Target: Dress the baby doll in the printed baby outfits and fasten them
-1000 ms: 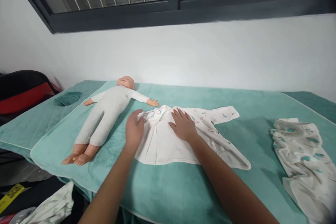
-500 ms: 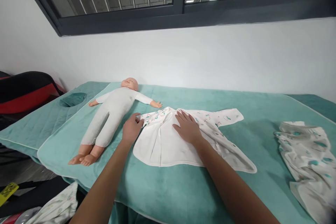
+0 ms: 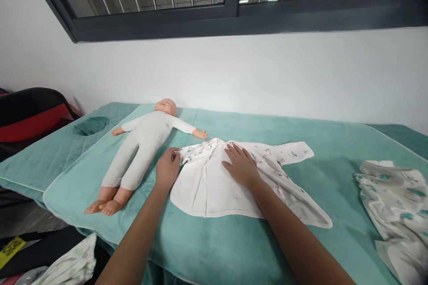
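Note:
A white baby shirt (image 3: 214, 187) with small printed figures on its sleeves lies spread, front open, on the green bed cover (image 3: 214, 249). My left hand (image 3: 167, 167) is closed on the end of its left sleeve, fingers curled round the cuff. Flat on the shirt's upper middle, just below the neckline, rests my right hand (image 3: 241, 165) with its fingers stretched out. To the left a baby doll (image 3: 143, 142) with a white cloth body lies on its back, one hand close to the shirt's sleeve.
Crumpled white printed clothing (image 3: 397, 205) lies at the right. A face hole (image 3: 91, 126) is at the bed's left end, beside a black and red chair (image 3: 33, 118). Another printed cloth (image 3: 72, 262) hangs at lower left. Behind the bed rises a white wall (image 3: 267, 75).
The view has shifted slightly. My left hand stays at the sleeve end and my right hand stays flat on the shirt; the doll and clothes lie as before.

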A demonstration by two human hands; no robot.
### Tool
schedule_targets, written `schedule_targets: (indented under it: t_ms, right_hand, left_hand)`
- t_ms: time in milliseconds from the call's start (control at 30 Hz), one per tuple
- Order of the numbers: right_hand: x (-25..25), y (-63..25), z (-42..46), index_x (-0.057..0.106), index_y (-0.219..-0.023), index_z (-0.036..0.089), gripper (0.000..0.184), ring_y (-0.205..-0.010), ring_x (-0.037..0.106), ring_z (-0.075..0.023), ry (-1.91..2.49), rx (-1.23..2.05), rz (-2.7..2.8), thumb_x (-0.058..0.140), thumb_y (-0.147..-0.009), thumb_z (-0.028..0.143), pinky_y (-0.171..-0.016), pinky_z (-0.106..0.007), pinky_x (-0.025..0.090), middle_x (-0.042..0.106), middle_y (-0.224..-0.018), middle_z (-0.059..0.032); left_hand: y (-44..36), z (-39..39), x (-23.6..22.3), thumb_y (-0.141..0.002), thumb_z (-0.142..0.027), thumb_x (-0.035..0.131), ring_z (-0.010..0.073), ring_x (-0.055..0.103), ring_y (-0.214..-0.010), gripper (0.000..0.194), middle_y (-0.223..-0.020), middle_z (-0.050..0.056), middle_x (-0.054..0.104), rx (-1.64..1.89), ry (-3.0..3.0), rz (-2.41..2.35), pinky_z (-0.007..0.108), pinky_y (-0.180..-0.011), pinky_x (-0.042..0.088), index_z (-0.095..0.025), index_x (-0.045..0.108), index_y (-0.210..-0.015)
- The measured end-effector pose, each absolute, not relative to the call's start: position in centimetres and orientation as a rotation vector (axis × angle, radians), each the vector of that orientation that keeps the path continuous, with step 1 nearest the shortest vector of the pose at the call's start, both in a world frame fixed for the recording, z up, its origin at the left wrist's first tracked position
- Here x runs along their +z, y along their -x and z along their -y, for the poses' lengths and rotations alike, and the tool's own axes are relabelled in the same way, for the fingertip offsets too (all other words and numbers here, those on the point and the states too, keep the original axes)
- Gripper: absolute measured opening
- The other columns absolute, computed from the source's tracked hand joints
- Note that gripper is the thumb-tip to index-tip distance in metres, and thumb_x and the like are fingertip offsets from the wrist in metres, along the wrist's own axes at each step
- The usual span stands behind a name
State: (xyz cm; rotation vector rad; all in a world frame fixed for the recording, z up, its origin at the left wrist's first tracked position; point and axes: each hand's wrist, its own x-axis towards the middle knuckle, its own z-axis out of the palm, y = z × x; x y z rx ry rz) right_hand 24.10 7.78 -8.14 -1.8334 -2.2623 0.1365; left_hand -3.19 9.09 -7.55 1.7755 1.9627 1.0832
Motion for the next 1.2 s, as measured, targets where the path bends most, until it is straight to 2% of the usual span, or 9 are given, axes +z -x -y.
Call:
schedule_targets:
  t_ms: [200,367,500,600,867,1200]
  right_hand:
    - [-8.1,-24.1,-7.7,0.046,-0.144,0.017,0.053,-0.150,0.019,-0.0212,1.840,0.155,2.265,0.038,-0.097,0.039,-0.122,-0.044,0.014,0.030,-0.160,-0.0027]
    - [-7.9,-24.1,-7.6,0.046,-0.144,0.017,0.052,-0.150,0.019,-0.0213,1.837,0.141,2.269,0.038,-0.098,0.039,-0.122,-0.044,0.014,0.033,-0.159,-0.0039]
    - [-7.9,-24.0,-7.6,0.047,-0.144,0.018,0.051,-0.150,0.021,-0.0210,1.832,0.140,2.260,0.039,-0.097,0.037,-0.122,-0.044,0.016,0.035,-0.158,-0.0045]
    - [-7.9,-24.0,-7.5,0.047,-0.143,0.018,0.050,-0.149,0.022,-0.0209,1.828,0.140,2.255,0.040,-0.097,0.036,-0.122,-0.044,0.016,0.036,-0.158,-0.0047]
    - [-8.2,-24.2,-7.6,0.050,-0.141,0.018,0.048,-0.149,0.024,-0.0215,1.794,0.140,2.242,0.041,-0.096,0.035,-0.121,-0.044,0.015,0.038,-0.157,-0.0044]
    - [-8.2,-24.1,-7.5,0.051,-0.140,0.019,0.047,-0.148,0.025,-0.0225,1.789,0.123,2.241,0.041,-0.096,0.035,-0.121,-0.045,0.017,0.039,-0.156,-0.0046]
  left_hand:
    - [3.4,-9.3,-8.0,-0.085,-0.029,0.051,0.0207,0.063,-0.079,0.026,-0.081,0.003,0.068,1.180,-1.801,-1.935,0.032,-0.074,0.047,-0.020,0.066,-0.103]
    - [3.8,-9.4,-8.3,-0.081,-0.018,0.049,0.0223,0.062,-0.096,0.023,-0.099,0.007,0.067,1.391,-1.830,-1.904,0.036,-0.089,0.048,-0.018,0.064,-0.098]
    - [4.1,-9.2,-8.1,-0.081,-0.016,0.046,0.0226,0.061,-0.100,0.021,-0.101,0.008,0.066,1.565,-1.835,-1.899,0.038,-0.093,0.048,-0.018,0.063,-0.093]
    - [4.1,-9.1,-8.0,-0.083,-0.013,0.043,0.0224,0.061,-0.101,0.026,-0.103,0.009,0.066,1.662,-1.885,-1.855,0.039,-0.097,0.047,-0.017,0.066,-0.093]
    - [4.2,-9.5,-8.4,-0.078,-0.011,0.044,0.0252,0.063,-0.101,0.029,-0.103,0.011,0.068,1.572,-1.819,-1.911,0.042,-0.097,0.048,-0.015,0.067,-0.094]
    - [4.0,-9.2,-8.2,-0.080,-0.015,0.047,0.0243,0.062,-0.096,0.025,-0.102,0.008,0.069,1.517,-1.676,-1.945,0.040,-0.090,0.049,-0.017,0.065,-0.096]
